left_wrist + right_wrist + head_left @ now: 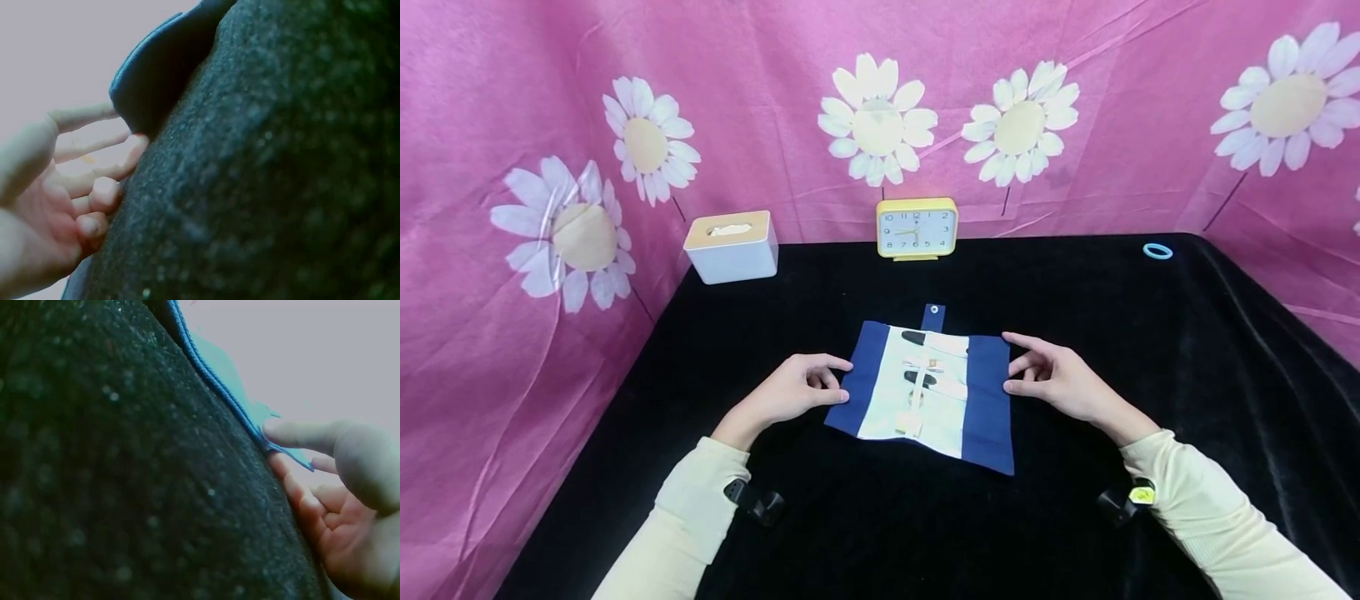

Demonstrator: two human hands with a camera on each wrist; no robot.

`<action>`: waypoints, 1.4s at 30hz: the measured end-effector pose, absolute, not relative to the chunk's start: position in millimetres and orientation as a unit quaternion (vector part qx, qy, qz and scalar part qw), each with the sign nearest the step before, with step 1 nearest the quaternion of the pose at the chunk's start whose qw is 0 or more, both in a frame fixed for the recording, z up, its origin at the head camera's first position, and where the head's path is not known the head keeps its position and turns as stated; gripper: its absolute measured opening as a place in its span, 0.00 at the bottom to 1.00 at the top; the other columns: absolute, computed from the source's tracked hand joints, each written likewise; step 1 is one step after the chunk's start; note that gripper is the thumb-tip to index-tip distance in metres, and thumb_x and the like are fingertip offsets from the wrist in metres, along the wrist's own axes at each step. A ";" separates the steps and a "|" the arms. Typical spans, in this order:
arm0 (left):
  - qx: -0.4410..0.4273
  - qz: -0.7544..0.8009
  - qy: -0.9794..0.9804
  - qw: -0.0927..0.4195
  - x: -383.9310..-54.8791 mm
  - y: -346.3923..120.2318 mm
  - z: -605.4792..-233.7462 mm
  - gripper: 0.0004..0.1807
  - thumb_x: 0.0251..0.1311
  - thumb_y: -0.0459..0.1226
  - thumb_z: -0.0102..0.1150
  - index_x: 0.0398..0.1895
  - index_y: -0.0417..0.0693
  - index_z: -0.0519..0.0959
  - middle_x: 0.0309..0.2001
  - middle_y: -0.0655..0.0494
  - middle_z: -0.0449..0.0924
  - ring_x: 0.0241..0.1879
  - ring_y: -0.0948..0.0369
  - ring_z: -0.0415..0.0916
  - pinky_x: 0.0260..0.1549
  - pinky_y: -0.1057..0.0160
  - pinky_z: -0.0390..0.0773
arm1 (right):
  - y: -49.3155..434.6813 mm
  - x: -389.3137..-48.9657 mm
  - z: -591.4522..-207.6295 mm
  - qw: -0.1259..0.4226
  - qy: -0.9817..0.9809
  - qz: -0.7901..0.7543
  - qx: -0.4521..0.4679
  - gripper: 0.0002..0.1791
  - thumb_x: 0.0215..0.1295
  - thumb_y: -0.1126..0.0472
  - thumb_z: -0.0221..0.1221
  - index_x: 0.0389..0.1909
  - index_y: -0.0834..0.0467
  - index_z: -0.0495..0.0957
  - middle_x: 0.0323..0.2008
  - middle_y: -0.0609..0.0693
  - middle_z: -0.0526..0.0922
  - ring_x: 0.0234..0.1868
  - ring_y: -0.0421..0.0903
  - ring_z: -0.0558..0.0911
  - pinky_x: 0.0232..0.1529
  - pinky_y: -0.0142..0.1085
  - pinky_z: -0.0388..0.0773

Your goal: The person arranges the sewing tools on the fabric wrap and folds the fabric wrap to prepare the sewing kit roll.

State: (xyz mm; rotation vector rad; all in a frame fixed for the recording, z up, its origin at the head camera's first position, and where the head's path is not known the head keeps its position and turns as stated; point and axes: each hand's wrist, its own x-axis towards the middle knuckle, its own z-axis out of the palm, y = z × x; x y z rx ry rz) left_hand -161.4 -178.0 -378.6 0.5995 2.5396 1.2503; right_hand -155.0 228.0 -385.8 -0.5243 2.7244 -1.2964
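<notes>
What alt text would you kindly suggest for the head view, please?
A person's left hand and right hand hold the side edges of an open blue pouch on a black cloth. Behind it, from left to right, are a tissue box, a yellow clock and a blue ring, before a flowered pink curtain.

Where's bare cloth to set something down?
Bare: back right, between the yellow clock and the blue ring; also in front of the navy pouch, between the left sleeve and right sleeve. Crowded: the pouch's sides, where left hand and right hand hold it.
</notes>
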 end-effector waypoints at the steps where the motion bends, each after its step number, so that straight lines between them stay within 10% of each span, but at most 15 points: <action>1: 0.204 0.427 0.872 0.123 -161.5 -177.6 -379.0 0.23 0.60 0.35 0.69 0.59 0.42 0.80 0.31 0.55 0.84 0.32 0.59 0.75 0.36 0.60 0.74 | 227.8 -155.2 -387.0 0.037 0.889 -0.423 -0.172 0.40 0.61 0.63 0.70 0.72 0.64 0.64 0.39 0.56 0.87 0.28 0.36 0.78 0.31 0.30 0.75; 29: 0.208 0.479 0.834 0.177 -152.1 -166.7 -364.0 0.27 0.51 0.32 0.75 0.57 0.38 0.81 0.26 0.57 0.81 0.19 0.63 0.62 0.21 0.69 0.63 | 216.2 -178.0 -366.6 -0.017 0.897 -0.377 -0.230 0.34 0.55 0.75 0.67 0.66 0.69 0.72 0.31 0.54 0.84 0.30 0.35 0.76 0.33 0.27 0.75; 42: 0.192 0.469 0.836 0.209 -147.1 -163.2 -363.1 0.27 0.50 0.31 0.75 0.56 0.36 0.80 0.26 0.54 0.86 0.20 0.63 0.70 0.30 0.65 0.73 | 221.6 -193.5 -378.4 0.042 0.890 -0.410 -0.195 0.34 0.58 0.72 0.67 0.67 0.68 0.71 0.35 0.55 0.87 0.33 0.35 0.79 0.34 0.28 0.75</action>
